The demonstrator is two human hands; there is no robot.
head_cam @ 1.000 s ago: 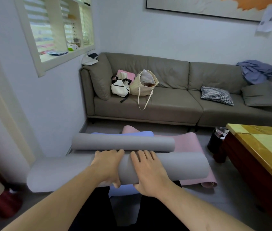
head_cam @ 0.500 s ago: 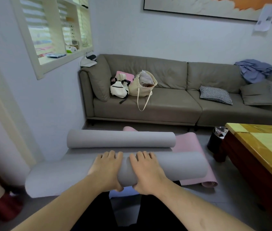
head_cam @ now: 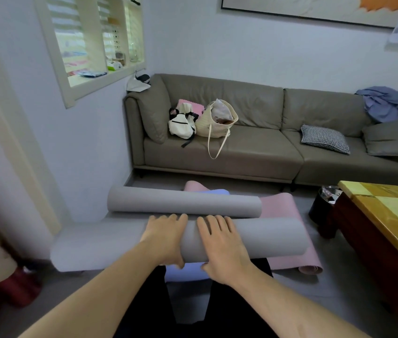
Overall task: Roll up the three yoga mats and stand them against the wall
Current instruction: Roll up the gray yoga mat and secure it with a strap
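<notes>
A grey yoga mat (head_cam: 266, 237) lies across the floor in front of me, curled at both ends: a near roll under my hands and a far curl (head_cam: 183, 203). My left hand (head_cam: 166, 237) and my right hand (head_cam: 219, 247) grip the near roll side by side, fingers over the top and thumbs underneath. A pink mat (head_cam: 280, 208) lies flat beneath the grey one, its near end (head_cam: 310, 268) partly curled. A blue mat (head_cam: 185, 272) shows under the roll near my knees and again behind the far curl.
The left wall (head_cam: 90, 147) stands close beside the mats. A grey sofa (head_cam: 254, 152) with bags and cushions fills the back. A wooden table (head_cam: 388, 215) with a yellow top is at the right, a black bin (head_cam: 322, 208) beside it. Red objects (head_cam: 22, 289) sit at lower left.
The near grey roll has turned forward under my hands and grown thicker. The gap to the far curl has narrowed.
</notes>
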